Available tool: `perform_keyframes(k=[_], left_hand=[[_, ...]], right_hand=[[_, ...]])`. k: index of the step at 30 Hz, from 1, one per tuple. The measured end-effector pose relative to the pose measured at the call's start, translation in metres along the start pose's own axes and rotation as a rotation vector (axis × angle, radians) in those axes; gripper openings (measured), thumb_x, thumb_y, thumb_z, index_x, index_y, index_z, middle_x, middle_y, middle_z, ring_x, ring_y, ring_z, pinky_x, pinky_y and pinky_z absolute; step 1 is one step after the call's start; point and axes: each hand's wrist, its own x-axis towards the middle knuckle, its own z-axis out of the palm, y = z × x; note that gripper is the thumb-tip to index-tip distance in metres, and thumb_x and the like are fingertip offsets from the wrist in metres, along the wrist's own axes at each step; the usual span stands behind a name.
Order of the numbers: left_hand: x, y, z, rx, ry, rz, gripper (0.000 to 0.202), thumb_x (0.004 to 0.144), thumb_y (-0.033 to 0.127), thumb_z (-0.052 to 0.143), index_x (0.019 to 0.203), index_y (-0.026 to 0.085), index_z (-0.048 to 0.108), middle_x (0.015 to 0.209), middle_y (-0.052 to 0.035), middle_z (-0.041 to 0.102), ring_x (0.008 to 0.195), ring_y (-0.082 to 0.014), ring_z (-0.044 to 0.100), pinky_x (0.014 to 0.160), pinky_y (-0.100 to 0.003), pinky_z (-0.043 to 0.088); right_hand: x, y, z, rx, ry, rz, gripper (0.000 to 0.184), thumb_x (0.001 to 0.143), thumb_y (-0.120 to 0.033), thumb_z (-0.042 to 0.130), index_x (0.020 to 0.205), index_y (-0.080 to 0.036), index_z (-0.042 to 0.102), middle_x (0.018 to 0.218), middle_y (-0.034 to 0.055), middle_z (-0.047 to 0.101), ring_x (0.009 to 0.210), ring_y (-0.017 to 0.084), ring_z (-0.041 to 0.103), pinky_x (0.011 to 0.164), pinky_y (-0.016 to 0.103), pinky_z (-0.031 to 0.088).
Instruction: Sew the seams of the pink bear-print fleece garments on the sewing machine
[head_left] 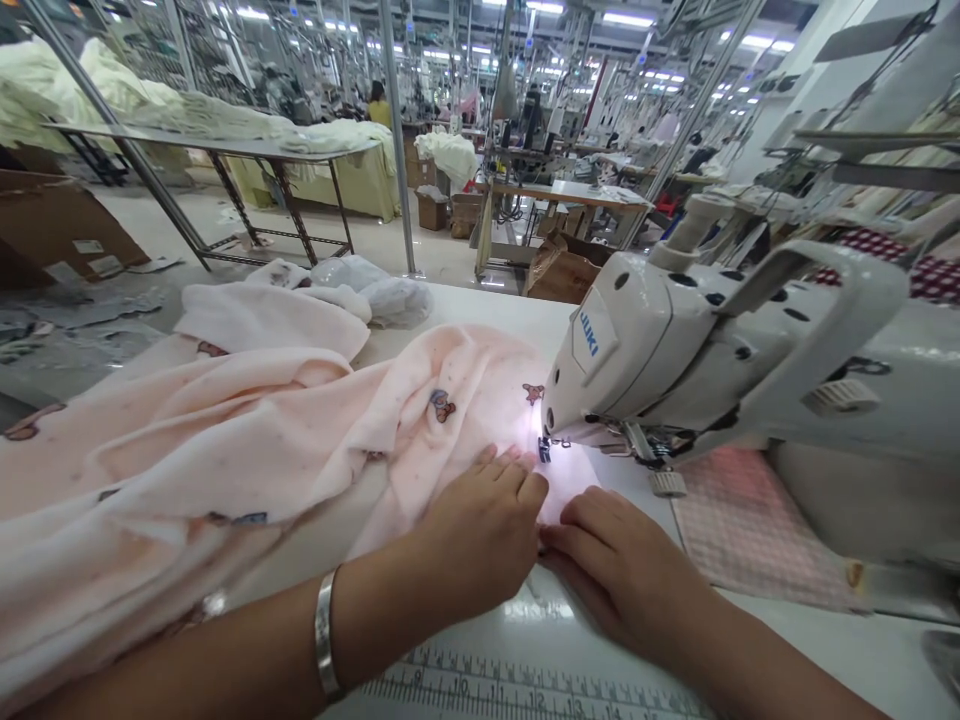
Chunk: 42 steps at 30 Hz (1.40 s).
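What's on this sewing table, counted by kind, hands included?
hands: 2, left hand and right hand
sewing machine: 1
pink printed fabric: 1
checked cloth: 1
bracelet: 1
ruler strip: 1
Total: 7

Bare forearms, no sleeves in view; left hand [480,530] has silver bangle [325,635] on wrist, right hand [615,565] wears nothing.
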Motion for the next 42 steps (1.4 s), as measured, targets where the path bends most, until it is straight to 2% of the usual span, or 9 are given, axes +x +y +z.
perform_keyframes(k=[3, 7, 13, 20, 25, 28, 31, 36, 42], left_hand=[[0.013, -0.019, 0.003, -0.059, 0.054, -0.022, 0.030, 0.083, 0.022, 0.043, 0.109, 0.008, 0.045, 0.119, -0.0184, 0.053, 0.117, -0.0275, 0.046, 0.105, -0.045, 0.029], [0.025, -0.035, 0.003, -0.143, 0.042, -0.029, 0.038, 0.083, 0.027, 0.046, 0.116, 0.010, 0.039, 0.116, -0.0157, 0.055, 0.117, -0.0259, 0.046, 0.108, -0.046, 0.024], [0.020, -0.028, 0.001, -0.184, 0.007, -0.008, 0.025, 0.084, 0.020, 0.040, 0.107, 0.012, 0.042, 0.108, -0.0134, 0.058, 0.116, -0.0249, 0.046, 0.107, -0.047, 0.024], [0.025, -0.027, -0.001, -0.101, -0.026, 0.015, 0.019, 0.087, 0.020, 0.038, 0.099, 0.012, 0.049, 0.108, -0.0124, 0.056, 0.112, -0.0233, 0.046, 0.106, -0.045, 0.024], [0.024, -0.030, 0.000, -0.023, 0.058, 0.123, 0.015, 0.086, 0.016, 0.041, 0.085, 0.012, 0.056, 0.100, -0.0104, 0.056, 0.097, -0.0217, 0.048, 0.095, -0.041, 0.035], [0.023, -0.033, 0.001, -0.049, 0.065, 0.235, 0.022, 0.088, 0.012, 0.040, 0.074, 0.014, 0.058, 0.086, -0.0060, 0.057, 0.082, -0.0164, 0.049, 0.079, -0.032, 0.042], [0.022, -0.035, 0.001, -0.089, 0.072, 0.242, 0.026, 0.090, 0.016, 0.041, 0.074, 0.014, 0.060, 0.082, -0.0050, 0.058, 0.076, -0.0144, 0.049, 0.072, -0.029, 0.043], [0.020, -0.035, 0.001, -0.116, 0.089, 0.235, 0.026, 0.092, 0.019, 0.042, 0.077, 0.014, 0.062, 0.084, -0.0042, 0.059, 0.077, -0.0140, 0.050, 0.073, -0.028, 0.043], [0.032, -0.040, 0.003, -0.108, 0.069, 0.144, 0.024, 0.092, 0.024, 0.045, 0.080, 0.016, 0.064, 0.086, -0.0026, 0.060, 0.080, -0.0138, 0.052, 0.077, -0.027, 0.042]], right_hand=[[0.006, 0.015, 0.002, -0.011, 0.001, 0.071, 0.021, 0.090, -0.023, 0.041, 0.093, -0.017, 0.061, 0.080, 0.0066, 0.055, 0.077, 0.019, 0.050, 0.067, 0.033, 0.041], [0.012, 0.029, 0.003, 0.014, -0.019, 0.150, 0.017, 0.089, -0.020, 0.042, 0.093, -0.019, 0.058, 0.087, 0.0067, 0.057, 0.084, 0.019, 0.054, 0.073, 0.033, 0.043], [0.008, 0.022, 0.000, 0.122, -0.077, 0.172, 0.014, 0.089, -0.019, 0.041, 0.089, -0.022, 0.054, 0.081, 0.0019, 0.055, 0.069, 0.015, 0.054, 0.062, 0.027, 0.041], [0.005, 0.020, 0.003, 0.173, -0.046, 0.183, 0.017, 0.088, -0.017, 0.040, 0.086, -0.021, 0.056, 0.081, 0.0029, 0.056, 0.070, 0.015, 0.053, 0.064, 0.029, 0.041], [0.005, 0.023, 0.004, 0.253, 0.042, 0.263, 0.019, 0.089, -0.025, 0.042, 0.089, -0.023, 0.060, 0.080, 0.0022, 0.060, 0.071, 0.015, 0.058, 0.065, 0.029, 0.047], [0.006, 0.032, 0.006, 0.289, 0.181, 0.394, 0.034, 0.094, -0.032, 0.030, 0.087, -0.018, 0.061, 0.073, 0.0040, 0.063, 0.066, 0.014, 0.062, 0.059, 0.027, 0.051], [0.004, 0.041, 0.006, 0.266, 0.266, 0.488, 0.044, 0.096, -0.031, 0.021, 0.083, -0.016, 0.060, 0.069, 0.0057, 0.065, 0.061, 0.015, 0.063, 0.054, 0.026, 0.052], [-0.003, 0.043, 0.000, 0.142, 0.240, 0.454, 0.025, 0.085, -0.039, 0.049, 0.082, -0.020, 0.065, 0.086, 0.0074, 0.068, 0.085, 0.024, 0.064, 0.072, 0.039, 0.052], [0.000, 0.047, 0.005, -0.023, 0.181, 0.420, 0.023, 0.085, -0.038, 0.049, 0.085, -0.023, 0.067, 0.087, 0.0078, 0.068, 0.087, 0.027, 0.062, 0.080, 0.048, 0.047]])
